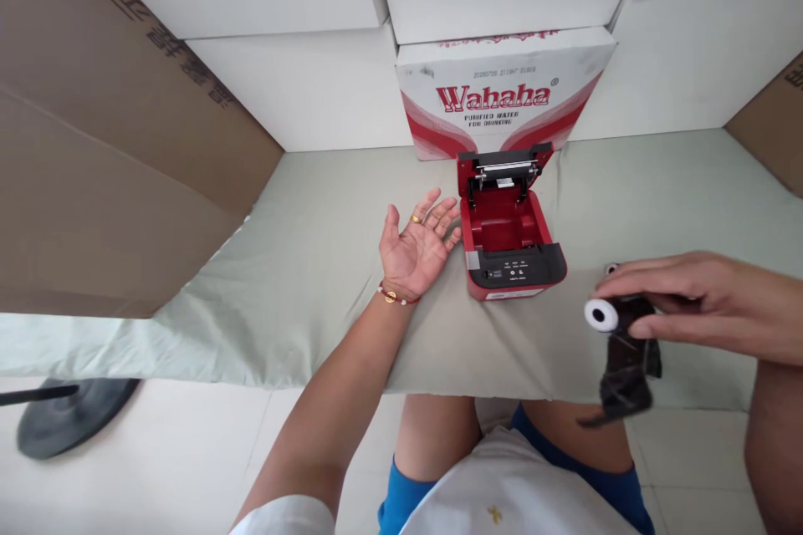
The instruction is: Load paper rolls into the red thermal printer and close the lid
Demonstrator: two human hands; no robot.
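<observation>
A red and black receipt printer sits on the cloth-covered table with its lid raised. Its red paper bay shows no roll inside. My left hand rests palm up at the printer's left side, fingers spread and holding nothing. To the right of the printer, my right hand grips a small paper roll. The roll's white end and dark core face the camera. From it hangs crumpled black wrapping, slightly blurred. Behind the right fingers, the end of another small roll peeks out, mostly hidden.
A white and red water carton stands right behind the printer, in front of stacked white boxes. Brown cardboard boxes stand at the left and far right. A black round base is on the floor, lower left.
</observation>
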